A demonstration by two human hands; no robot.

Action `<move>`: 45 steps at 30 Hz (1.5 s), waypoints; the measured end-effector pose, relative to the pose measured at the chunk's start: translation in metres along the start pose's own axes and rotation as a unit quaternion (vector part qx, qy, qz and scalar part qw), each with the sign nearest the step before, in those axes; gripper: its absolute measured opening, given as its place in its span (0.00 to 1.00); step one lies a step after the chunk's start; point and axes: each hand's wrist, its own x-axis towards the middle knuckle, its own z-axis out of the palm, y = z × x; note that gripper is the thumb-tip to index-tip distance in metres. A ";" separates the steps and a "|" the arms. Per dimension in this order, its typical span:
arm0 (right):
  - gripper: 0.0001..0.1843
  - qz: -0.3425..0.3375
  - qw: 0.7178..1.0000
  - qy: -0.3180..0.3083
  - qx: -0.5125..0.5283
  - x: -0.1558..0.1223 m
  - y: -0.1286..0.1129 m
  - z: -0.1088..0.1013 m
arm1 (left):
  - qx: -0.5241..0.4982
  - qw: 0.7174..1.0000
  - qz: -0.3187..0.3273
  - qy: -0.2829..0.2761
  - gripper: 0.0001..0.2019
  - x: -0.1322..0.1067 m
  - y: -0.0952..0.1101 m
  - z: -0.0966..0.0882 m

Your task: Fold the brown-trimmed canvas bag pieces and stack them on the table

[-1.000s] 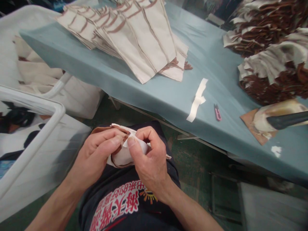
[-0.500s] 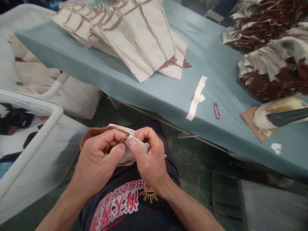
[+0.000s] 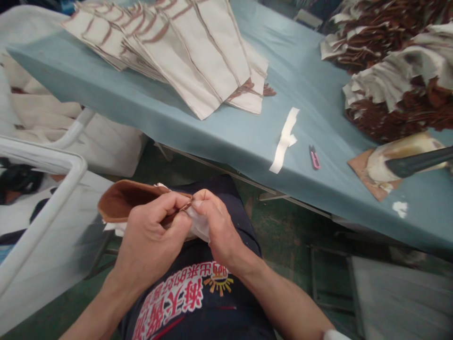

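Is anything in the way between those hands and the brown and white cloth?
No, nothing that shows. The left hand and right hand both pinch the cloth directly; the white strip and pink snips lie apart on the blue table.

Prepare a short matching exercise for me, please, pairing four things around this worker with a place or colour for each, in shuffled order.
Things:
1. snips
2. brown-and-white piece
3. cut strip
4. brown square

Places or colours:
A. white, lying on the table
B. under the pale container
C. pink and dark
D. held by the left hand and right hand

Pairs: 1-C, 2-D, 3-A, 4-B
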 end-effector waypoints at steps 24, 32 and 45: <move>0.07 -0.225 0.965 -0.002 -0.136 0.017 -0.030 -0.029 | -0.068 0.991 0.052 -0.099 0.14 0.015 0.008 -0.034; 0.14 -0.529 0.738 -0.178 -0.380 0.014 -0.091 -0.037 | -0.018 0.977 0.161 -0.137 0.14 0.023 0.035 -0.050; 0.07 -0.352 0.748 -0.198 -0.526 0.008 -0.101 -0.029 | 0.099 0.973 0.204 -0.037 0.11 0.012 0.030 -0.039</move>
